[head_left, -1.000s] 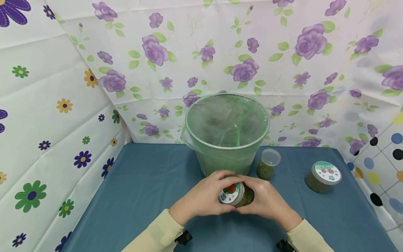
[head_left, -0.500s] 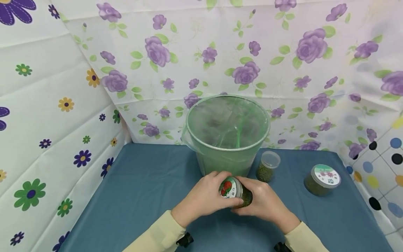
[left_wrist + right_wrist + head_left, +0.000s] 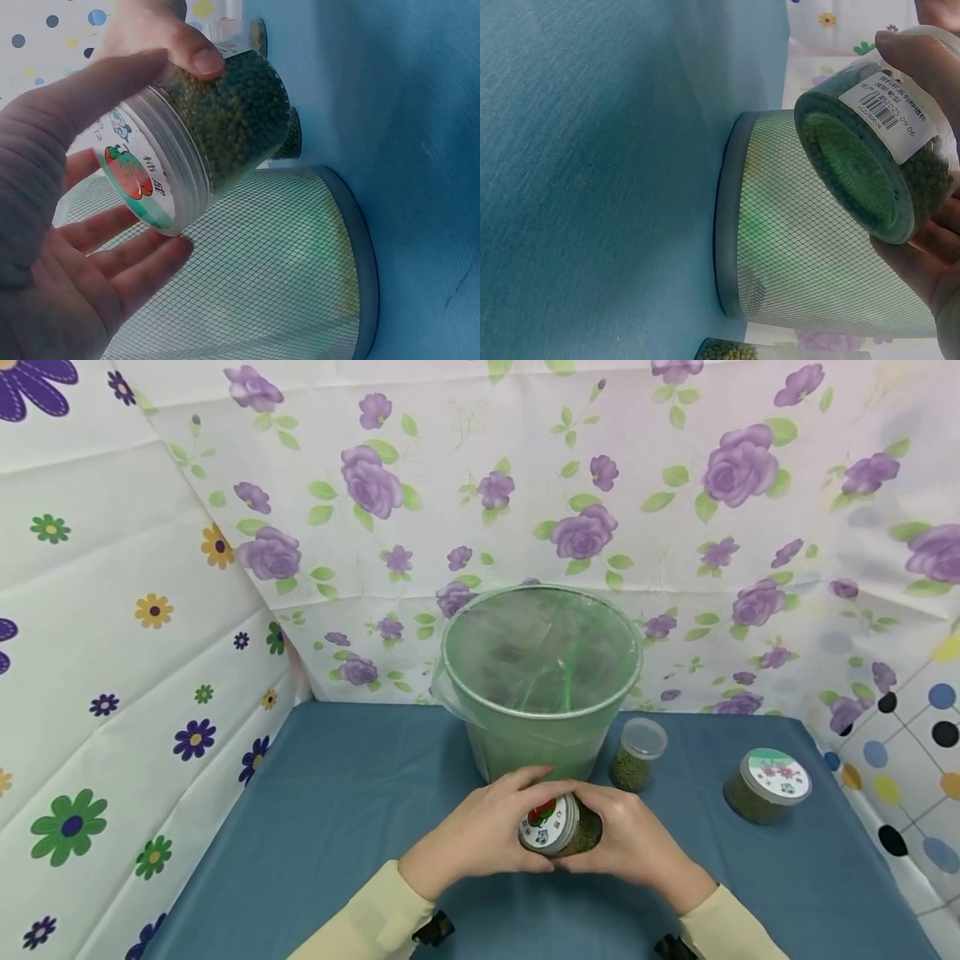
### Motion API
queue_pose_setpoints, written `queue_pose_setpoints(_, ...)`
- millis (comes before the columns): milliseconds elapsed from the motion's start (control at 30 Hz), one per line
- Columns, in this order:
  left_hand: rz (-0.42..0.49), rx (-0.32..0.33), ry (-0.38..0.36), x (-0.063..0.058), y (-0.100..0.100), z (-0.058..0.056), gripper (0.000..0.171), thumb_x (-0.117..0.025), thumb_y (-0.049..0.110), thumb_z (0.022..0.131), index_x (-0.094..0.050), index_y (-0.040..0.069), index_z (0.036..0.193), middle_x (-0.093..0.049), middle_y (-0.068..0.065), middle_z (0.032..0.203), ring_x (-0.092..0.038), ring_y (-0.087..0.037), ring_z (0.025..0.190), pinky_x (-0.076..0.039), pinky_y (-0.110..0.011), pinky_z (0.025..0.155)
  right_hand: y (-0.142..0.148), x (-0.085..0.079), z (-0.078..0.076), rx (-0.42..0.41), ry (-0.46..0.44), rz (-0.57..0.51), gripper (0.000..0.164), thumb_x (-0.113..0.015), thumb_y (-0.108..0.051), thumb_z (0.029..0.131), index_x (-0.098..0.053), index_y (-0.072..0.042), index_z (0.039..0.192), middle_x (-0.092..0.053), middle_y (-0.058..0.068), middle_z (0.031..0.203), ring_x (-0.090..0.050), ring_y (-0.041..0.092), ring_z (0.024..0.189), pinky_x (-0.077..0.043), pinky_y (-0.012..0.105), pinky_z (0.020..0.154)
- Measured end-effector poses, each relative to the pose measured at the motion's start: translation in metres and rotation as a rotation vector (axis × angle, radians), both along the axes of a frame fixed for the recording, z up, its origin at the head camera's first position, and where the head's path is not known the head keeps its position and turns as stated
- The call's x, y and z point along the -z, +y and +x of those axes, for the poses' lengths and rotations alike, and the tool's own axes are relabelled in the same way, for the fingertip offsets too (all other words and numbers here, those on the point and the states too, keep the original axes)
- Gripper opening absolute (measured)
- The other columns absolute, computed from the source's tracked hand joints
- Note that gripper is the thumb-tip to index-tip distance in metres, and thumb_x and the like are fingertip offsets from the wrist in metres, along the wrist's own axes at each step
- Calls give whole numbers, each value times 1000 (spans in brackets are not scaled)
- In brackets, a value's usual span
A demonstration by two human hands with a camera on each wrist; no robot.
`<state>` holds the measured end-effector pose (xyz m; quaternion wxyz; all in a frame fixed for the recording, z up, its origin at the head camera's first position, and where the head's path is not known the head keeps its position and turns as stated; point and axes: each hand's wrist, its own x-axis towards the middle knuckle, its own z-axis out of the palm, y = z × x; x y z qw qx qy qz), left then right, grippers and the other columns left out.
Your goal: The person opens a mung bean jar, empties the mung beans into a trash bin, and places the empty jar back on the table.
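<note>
A clear jar (image 3: 587, 831) of small green beans is tilted on its side above the table, between both hands. My right hand (image 3: 637, 839) grips the jar's body. A barcode label (image 3: 891, 112) and the round base show in the right wrist view. Around the lid, which has a red fruit picture (image 3: 129, 174), curve the thumb and fingers of my left hand (image 3: 483, 835). The lid sits on the jar. Behind the hands stands a mesh bin (image 3: 540, 747) lined with a translucent green bag.
Right of the bin stands a small clear-capped jar (image 3: 633, 766) of green beans. Farther right is a wider jar (image 3: 765, 789) with a flower-printed lid. Blue cloth (image 3: 360, 777) covers the table, and flowered sheets (image 3: 420, 527) hang at the back and left.
My left hand has twisted around the lid, its thumb swinging across the front and then back toward me. The lid's picture has turned to and fro, while my right hand stays on the jar.
</note>
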<state>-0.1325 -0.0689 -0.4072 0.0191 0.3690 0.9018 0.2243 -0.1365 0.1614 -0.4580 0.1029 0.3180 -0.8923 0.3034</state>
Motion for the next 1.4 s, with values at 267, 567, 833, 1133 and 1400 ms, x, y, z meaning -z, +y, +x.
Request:
queue_pose_setpoints(267,9,-30,-44,1,-1,0,83,-74,51,72,-30,42,142,-46,9,131,-54,-9,109,-52,-26,80,-1,1,1,-4,-13,4,86,-72,-66,62,-44,-34,137,-58,-15,125,-60,1,107,-53,25,84)
queue_pose_setpoints(567,22,-159,-114,1,3,1,78,-63,71,69,-40,39,136,-53,8,119,-55,-8,95,-50,-24,72,-3,2,1,2,28,11,85,-71,-66,64,-48,-26,136,-59,-9,126,-61,7,108,-54,27,84)
queue_pose_setpoints(833,-52,-173,-30,3,5,4,94,-58,78,66,-29,36,145,-51,2,127,-58,-9,96,-51,-26,67,0,1,0,-6,16,30,88,-70,-68,63,-47,-26,136,-58,-9,127,-59,7,111,-53,27,87)
queue_pose_setpoints(1133,-84,-17,72,-3,3,5,95,-79,47,69,-19,50,143,-31,-1,149,-49,-21,121,-54,-32,70,-1,1,-1,-7,16,22,82,-74,-64,62,-48,-33,133,-59,-11,125,-61,5,107,-53,24,83)
queue_pose_setpoints(1400,-98,21,127,-4,2,5,83,-77,44,72,-31,45,141,-41,3,142,-48,-16,121,-53,-26,74,-2,1,0,4,14,28,85,-76,-63,61,-49,-28,135,-59,-9,126,-62,6,105,-54,24,79)
